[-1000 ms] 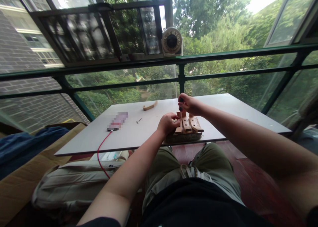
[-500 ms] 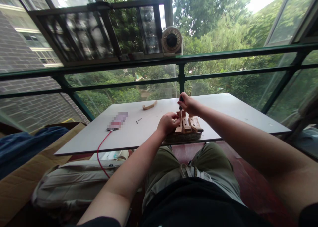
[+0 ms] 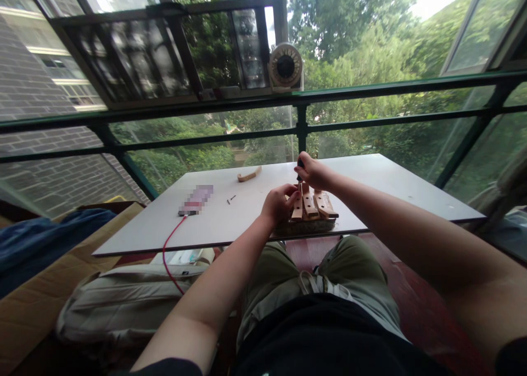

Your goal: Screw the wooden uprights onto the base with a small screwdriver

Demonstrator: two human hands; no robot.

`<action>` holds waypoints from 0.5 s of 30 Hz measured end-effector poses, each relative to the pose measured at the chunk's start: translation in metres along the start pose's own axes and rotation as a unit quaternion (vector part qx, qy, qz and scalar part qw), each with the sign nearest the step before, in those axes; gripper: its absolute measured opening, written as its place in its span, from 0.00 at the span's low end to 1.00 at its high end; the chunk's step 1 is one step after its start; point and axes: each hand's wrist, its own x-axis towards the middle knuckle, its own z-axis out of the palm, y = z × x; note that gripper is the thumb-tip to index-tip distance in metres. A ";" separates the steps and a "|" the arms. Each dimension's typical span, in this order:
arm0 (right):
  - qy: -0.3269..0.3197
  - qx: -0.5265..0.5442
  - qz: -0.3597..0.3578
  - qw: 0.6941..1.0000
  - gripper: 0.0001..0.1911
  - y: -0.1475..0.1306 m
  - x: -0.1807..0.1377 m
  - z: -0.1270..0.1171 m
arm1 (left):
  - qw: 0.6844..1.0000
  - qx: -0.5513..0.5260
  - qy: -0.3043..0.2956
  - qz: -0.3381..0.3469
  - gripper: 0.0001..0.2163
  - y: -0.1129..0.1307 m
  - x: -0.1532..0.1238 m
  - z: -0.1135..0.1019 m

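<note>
A small wooden assembly [image 3: 313, 205] of several slats lies at the near edge of the white table [image 3: 370, 184]. My left hand [image 3: 279, 203] grips its left side, fingers closed on the wood. My right hand [image 3: 312, 172] is closed round the dark handle of a screwdriver [image 3: 300, 170], held upright with its tip down on the far end of the slats. Two small screws [image 3: 230, 200] lie on the table to the left.
A curved wooden piece [image 3: 249, 175] lies farther back on the table. A blurred flat object [image 3: 196, 198] with a red cable [image 3: 168, 255] sits at the left. A grey bag [image 3: 123, 299] and a cardboard box [image 3: 37, 288] stand below left. Green railing and glass lie beyond.
Both hands stay at the wooden assembly; my left fingers have shifted slightly against the slats. The view has barely moved.
</note>
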 end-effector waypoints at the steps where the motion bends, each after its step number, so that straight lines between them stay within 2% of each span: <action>1: 0.001 -0.003 0.001 1.000 0.07 0.000 0.000 0.000 | 1.000 0.003 0.000 -0.004 0.09 0.000 0.000 0.000; 9: -0.051 0.056 0.002 0.997 0.08 -0.008 0.004 -0.009 | 1.000 0.000 0.004 0.007 0.09 -0.009 0.002 0.002; 15: -0.090 0.069 -0.025 0.993 0.19 -0.015 0.005 -0.020 | 1.000 -0.007 0.003 0.003 0.10 -0.010 0.001 0.001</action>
